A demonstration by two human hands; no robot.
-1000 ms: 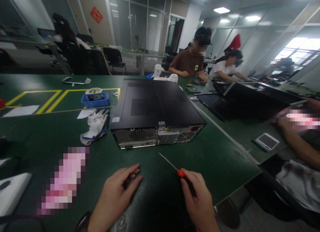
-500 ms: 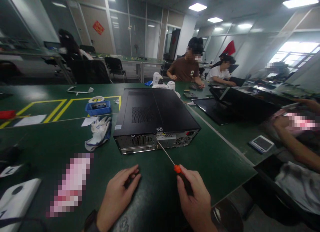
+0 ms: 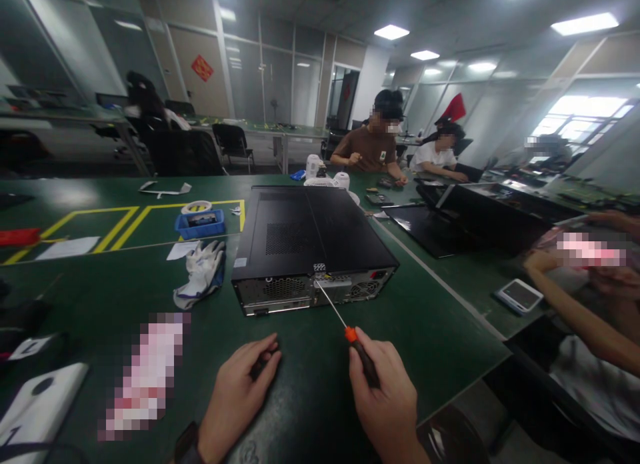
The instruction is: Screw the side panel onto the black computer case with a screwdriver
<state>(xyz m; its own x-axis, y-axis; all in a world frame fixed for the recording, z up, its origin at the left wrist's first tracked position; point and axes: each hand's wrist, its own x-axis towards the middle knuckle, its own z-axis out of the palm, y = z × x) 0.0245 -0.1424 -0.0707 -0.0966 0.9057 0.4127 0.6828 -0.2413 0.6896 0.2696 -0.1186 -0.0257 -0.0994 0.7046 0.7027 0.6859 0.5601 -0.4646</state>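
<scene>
A black computer case (image 3: pixel 320 231) lies flat on the green table (image 3: pixel 440 324), its metal rear panel facing me. My right hand (image 3: pixel 383 384) is wrapped round the dark handle of a screwdriver (image 3: pixel 351 333) with an orange collar. The long shaft reaches up and left, and its tip meets the rear panel near the middle, below a small patterned label. In front of the case's left part, my left hand (image 3: pixel 243 391) rests on the table, fingers curved, thumb and fingertips apart, with nothing visible between them.
Left of the case are white and blue gloves (image 3: pixel 200 274) and a blue tray (image 3: pixel 200 225) with a tape roll above it. A scale-like device (image 3: pixel 520 296) and a person's arm (image 3: pixel 575 307) are at the right. Another opened case (image 3: pixel 490 217) stands beyond.
The whole view has shifted slightly, so the case appears a little lower. My right hand's grip on the screwdriver has turned slightly, showing more of the handle. My left hand stays nearly still.
</scene>
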